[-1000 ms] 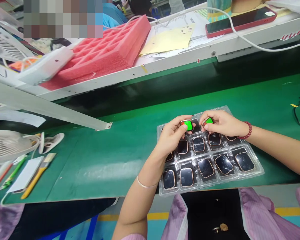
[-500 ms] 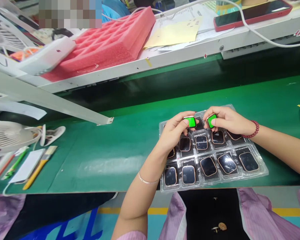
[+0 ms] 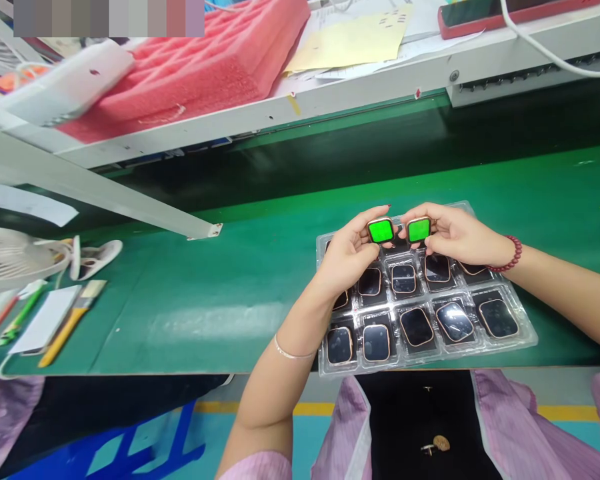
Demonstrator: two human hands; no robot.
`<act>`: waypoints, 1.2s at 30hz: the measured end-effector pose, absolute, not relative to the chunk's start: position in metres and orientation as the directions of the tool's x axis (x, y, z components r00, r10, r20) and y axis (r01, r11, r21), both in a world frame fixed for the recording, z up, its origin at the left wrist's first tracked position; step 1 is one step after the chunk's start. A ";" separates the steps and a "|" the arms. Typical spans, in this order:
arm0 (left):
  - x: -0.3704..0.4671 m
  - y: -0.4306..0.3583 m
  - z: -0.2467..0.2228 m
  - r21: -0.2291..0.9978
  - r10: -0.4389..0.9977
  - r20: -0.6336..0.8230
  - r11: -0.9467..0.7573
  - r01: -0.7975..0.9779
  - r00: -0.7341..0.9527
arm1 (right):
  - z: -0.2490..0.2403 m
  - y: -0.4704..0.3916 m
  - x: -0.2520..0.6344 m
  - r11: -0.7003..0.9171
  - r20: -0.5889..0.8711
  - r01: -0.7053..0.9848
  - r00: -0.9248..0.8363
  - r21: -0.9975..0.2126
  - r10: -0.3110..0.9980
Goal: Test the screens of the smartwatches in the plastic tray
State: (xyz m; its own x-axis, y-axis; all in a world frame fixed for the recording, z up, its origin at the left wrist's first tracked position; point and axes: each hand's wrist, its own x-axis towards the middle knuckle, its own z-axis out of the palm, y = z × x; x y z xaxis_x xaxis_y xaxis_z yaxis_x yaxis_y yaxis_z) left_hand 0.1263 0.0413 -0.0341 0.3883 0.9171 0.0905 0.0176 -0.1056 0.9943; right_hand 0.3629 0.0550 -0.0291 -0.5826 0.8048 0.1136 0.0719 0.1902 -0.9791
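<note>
Head camera, speaker one: What do the hands hold?

Speaker two: Just right of the frame's centre, the left hand [image 3: 347, 257] pinches a small square watch body with a lit green screen, the left watch [image 3: 381, 231]. Its fingertips close on the watch's left and lower edges, and the screen faces up toward the camera.

Speaker one: And the other hand?

Speaker two: The right hand [image 3: 455, 235] grips a second one, the right watch [image 3: 419, 230], also glowing green. Its fingers wrap the right edge and underside, a thumb below. The two watches sit side by side, nearly touching, raised just above the far edge of a clear plastic tray [image 3: 527, 340].

Speaker one: What lies in the tray?

Speaker two: Rows of dark-screened watches [image 3: 417, 326] with rose-gold rims, each in its own pocket, in the lower right of the frame. The tray rests on a green belt [image 3: 220, 293].

Speaker one: Anything else around?

Speaker two: At the left edge, a white fan [image 3: 10, 257], a brush [image 3: 70, 321] and a green pen [image 3: 17, 320]. In the upper left, pink foam [image 3: 220, 53] lies on a white shelf; yellow paper [image 3: 353, 43] lies at top centre.
</note>
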 end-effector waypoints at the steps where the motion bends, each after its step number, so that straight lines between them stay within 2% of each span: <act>1: 0.127 0.041 -0.033 0.994 0.920 0.093 -0.108 0.017 0.380 | -0.029 0.055 0.363 0.194 0.116 0.073 -0.582 -0.978 0.805; 6: 0.126 0.041 -0.031 0.993 0.931 0.094 -0.115 0.038 0.354 | -0.028 0.054 0.361 0.183 0.113 0.056 -0.598 -0.982 0.793; 10: 0.125 0.042 -0.034 0.989 0.930 0.112 -0.138 0.050 0.350 | -0.029 0.055 0.363 0.253 0.168 0.049 -0.624 -0.966 0.763; 15: 0.126 0.042 -0.036 0.993 0.939 0.084 -0.109 0.055 0.333 | -0.029 0.056 0.364 0.255 0.142 0.097 -0.622 -0.962 0.770; 24: 0.127 0.041 -0.036 0.993 0.929 0.072 -0.101 0.060 0.364 | -0.034 0.056 0.365 0.360 0.205 0.130 -0.627 -0.924 0.752; 32: 0.129 0.042 -0.039 0.996 0.925 0.049 -0.073 0.051 0.377 | -0.038 0.056 0.365 0.288 0.165 0.099 -0.626 -0.953 0.762; 36: 0.128 0.043 -0.037 0.999 0.927 0.010 0.005 -0.038 0.375 | -0.040 0.057 0.364 0.169 0.132 0.007 -0.592 -0.986 0.795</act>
State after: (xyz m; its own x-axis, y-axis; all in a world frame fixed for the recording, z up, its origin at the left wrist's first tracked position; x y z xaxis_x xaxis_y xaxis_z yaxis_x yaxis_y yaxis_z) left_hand 0.1276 0.0432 -0.0365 0.3753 0.9269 0.0095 -0.0384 0.0053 0.9993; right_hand 0.3637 0.0572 -0.0396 -0.5922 0.7949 0.1323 0.0067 0.1690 -0.9856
